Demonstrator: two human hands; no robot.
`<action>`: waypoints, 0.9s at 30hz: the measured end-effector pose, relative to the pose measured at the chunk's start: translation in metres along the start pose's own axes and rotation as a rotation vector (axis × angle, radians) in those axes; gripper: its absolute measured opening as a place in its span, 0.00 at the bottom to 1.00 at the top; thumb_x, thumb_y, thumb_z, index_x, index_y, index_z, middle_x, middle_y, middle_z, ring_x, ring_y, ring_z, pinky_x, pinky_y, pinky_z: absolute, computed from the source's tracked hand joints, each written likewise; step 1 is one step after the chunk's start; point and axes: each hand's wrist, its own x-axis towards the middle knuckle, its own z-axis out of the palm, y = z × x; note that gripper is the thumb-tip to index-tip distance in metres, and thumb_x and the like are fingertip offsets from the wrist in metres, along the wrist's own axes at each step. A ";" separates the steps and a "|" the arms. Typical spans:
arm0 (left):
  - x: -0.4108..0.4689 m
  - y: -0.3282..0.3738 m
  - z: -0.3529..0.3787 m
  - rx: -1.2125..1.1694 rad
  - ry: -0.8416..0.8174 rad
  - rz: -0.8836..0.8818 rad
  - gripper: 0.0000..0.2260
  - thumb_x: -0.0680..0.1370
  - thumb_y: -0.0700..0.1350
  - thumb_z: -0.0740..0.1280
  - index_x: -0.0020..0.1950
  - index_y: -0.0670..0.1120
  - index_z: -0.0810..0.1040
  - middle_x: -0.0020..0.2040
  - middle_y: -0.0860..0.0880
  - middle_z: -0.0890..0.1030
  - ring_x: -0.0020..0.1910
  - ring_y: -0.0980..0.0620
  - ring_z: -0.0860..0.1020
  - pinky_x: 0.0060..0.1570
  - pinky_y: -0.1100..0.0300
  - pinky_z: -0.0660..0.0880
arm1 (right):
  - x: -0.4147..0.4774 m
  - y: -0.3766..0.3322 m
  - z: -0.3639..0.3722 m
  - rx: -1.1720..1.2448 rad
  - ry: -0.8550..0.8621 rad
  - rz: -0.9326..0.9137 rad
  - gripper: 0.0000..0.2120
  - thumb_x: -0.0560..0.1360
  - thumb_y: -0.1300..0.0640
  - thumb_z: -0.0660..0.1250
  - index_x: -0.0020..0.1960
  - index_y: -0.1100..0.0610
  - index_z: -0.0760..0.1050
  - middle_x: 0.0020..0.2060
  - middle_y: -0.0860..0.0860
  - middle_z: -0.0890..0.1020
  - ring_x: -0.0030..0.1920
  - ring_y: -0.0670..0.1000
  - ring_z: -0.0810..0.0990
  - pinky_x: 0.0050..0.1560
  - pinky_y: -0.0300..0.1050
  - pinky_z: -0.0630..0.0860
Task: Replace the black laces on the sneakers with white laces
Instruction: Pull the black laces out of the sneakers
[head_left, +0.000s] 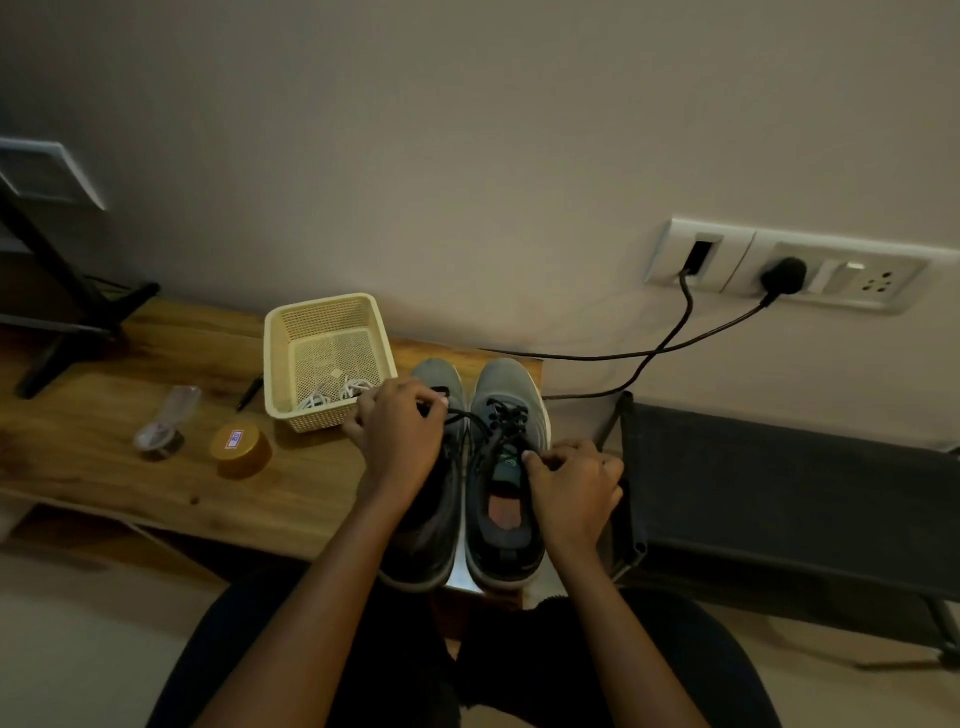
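Both hands (400, 431) pinching thin black lace (475, 423), mesh sneakers (506, 415)

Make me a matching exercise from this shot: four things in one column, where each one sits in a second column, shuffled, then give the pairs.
1. white laces
2. pen
3. plug
4. black laces

A. in the wall socket
B. on the table, left of the basket
C. threaded in the right sneaker
D. inside the basket

Pairs: 1-D, 2-B, 3-A, 4-C
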 end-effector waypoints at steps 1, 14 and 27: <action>0.000 0.001 0.001 0.046 -0.055 0.018 0.08 0.78 0.51 0.65 0.54 0.52 0.80 0.64 0.53 0.74 0.68 0.47 0.63 0.64 0.50 0.55 | 0.001 0.000 -0.001 0.002 -0.017 0.011 0.09 0.72 0.52 0.71 0.44 0.58 0.80 0.53 0.51 0.78 0.59 0.55 0.66 0.59 0.50 0.61; -0.018 0.008 0.005 0.378 -0.225 0.326 0.11 0.72 0.62 0.66 0.46 0.57 0.80 0.76 0.56 0.57 0.76 0.49 0.41 0.69 0.42 0.37 | 0.033 -0.022 0.002 -0.270 -0.275 -0.402 0.09 0.73 0.56 0.67 0.52 0.53 0.79 0.61 0.50 0.72 0.61 0.55 0.63 0.60 0.47 0.64; -0.018 0.014 0.009 0.439 -0.215 0.226 0.11 0.72 0.59 0.67 0.42 0.54 0.84 0.75 0.57 0.62 0.76 0.50 0.44 0.69 0.38 0.39 | 0.032 -0.014 0.009 0.569 -0.147 0.215 0.08 0.69 0.67 0.71 0.34 0.57 0.77 0.35 0.52 0.80 0.41 0.53 0.81 0.40 0.43 0.77</action>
